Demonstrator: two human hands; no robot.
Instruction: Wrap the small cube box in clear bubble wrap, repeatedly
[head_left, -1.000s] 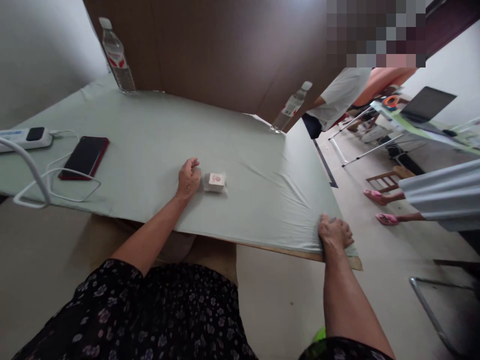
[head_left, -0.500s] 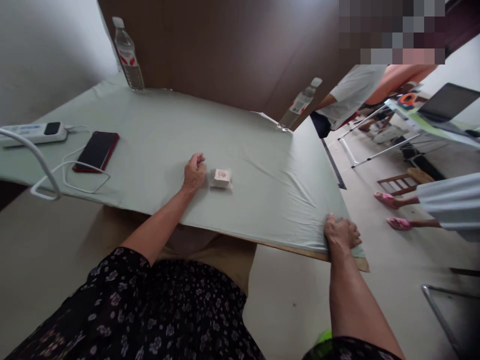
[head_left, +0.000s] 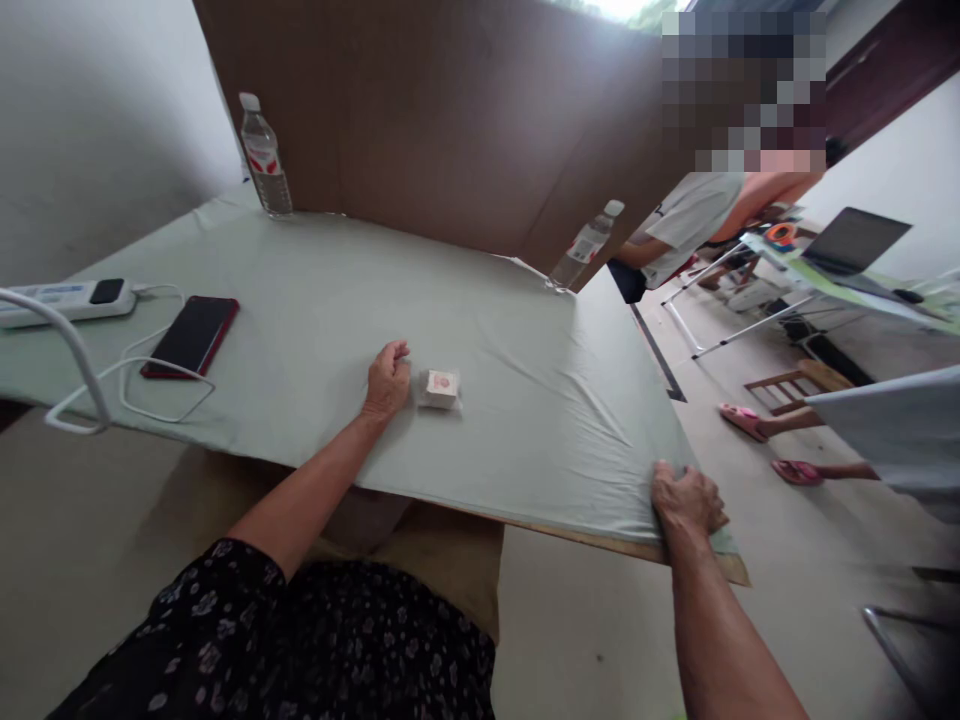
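My left hand (head_left: 388, 380) rests on the cloth-covered table (head_left: 517, 440), its fingers loosely bent and holding nothing. Just right of it, apart from the fingers, lies a small pale block (head_left: 440, 388) with a reddish print on top, wrapped in clear plastic. At the near right corner of the table is my right hand (head_left: 686, 500). Its thumb lies on the cloth and its fingers bend over the table edge (head_left: 739, 570); the fingertips are partly hidden.
A phone (head_left: 191, 337) lies at left near a white cable (head_left: 75, 350) and a power strip (head_left: 64, 302). Water bottles (head_left: 266, 160) (head_left: 587, 248) stand before a brown board (head_left: 420, 120). Co-workers and a laptop (head_left: 855, 240) are beyond the right edge.
The view has tilted up, so the table and everything on it sit lower in the picture. My left fingers look slightly less curled. The block stays in place beside my left hand.
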